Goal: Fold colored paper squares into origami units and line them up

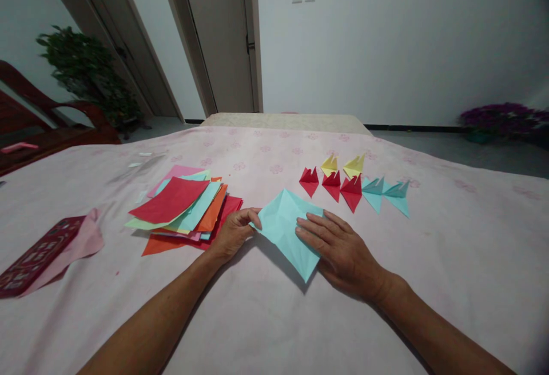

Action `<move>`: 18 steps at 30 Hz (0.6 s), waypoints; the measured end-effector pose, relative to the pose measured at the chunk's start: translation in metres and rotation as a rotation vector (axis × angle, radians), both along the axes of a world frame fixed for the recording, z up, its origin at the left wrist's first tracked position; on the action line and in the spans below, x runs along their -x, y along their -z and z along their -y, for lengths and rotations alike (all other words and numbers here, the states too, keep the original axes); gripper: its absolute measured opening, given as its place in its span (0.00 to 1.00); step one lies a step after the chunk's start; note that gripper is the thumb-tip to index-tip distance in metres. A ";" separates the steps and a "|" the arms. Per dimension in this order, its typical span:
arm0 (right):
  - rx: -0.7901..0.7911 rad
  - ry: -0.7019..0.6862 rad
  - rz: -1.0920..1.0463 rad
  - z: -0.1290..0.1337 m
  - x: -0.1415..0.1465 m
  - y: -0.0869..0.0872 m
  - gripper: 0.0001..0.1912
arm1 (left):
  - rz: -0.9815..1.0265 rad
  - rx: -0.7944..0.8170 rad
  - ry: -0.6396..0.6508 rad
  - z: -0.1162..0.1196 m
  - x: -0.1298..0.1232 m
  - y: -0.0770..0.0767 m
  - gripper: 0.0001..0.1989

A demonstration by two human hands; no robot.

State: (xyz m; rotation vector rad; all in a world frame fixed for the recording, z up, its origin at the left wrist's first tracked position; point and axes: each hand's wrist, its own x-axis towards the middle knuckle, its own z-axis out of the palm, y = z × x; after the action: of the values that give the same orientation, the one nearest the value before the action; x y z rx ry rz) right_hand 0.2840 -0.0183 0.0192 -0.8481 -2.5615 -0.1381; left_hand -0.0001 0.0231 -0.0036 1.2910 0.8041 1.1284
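A light blue sheet of origami paper (281, 223), marked with creases, is tilted between my two hands above the tablecloth. Its left corner is pinched between the thumb and fingers of my left hand (238, 229). My right hand (338, 246) lies over the right side of the sheet, fingers stretched out flat across it; its thumb is hidden. To the left lies a messy stack of coloured paper (171, 200), with a red sheet on top. Beyond my right hand stand folded paper pieces: red ones (351, 192), yellow ones (354, 166) and light blue ones (397, 195).
A pink floral tablecloth (463, 260) covers the table. At the left lies a dark red patterned packet (40, 255) with pink material under it. Clear plastic wrap (135, 169) rests behind the paper stack. A wooden chair (55, 118) stands beyond the table's left edge.
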 end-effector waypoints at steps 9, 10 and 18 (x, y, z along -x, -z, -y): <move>-0.094 -0.023 0.001 0.009 0.009 0.015 0.18 | -0.677 -0.509 -0.095 0.011 -0.001 0.000 0.10; -0.076 -0.014 0.006 0.011 0.010 0.016 0.19 | -0.775 -0.585 -0.129 0.014 0.000 0.000 0.12; 0.104 0.046 0.050 0.019 0.014 0.012 0.23 | -1.185 -0.785 -0.140 0.044 0.007 -0.001 0.13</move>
State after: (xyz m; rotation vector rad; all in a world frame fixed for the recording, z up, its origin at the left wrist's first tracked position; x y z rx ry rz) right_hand 0.2697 -0.0374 0.0074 -0.9539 -2.6156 -0.0403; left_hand -0.0070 -0.0204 -0.0023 2.6895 1.3588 0.7003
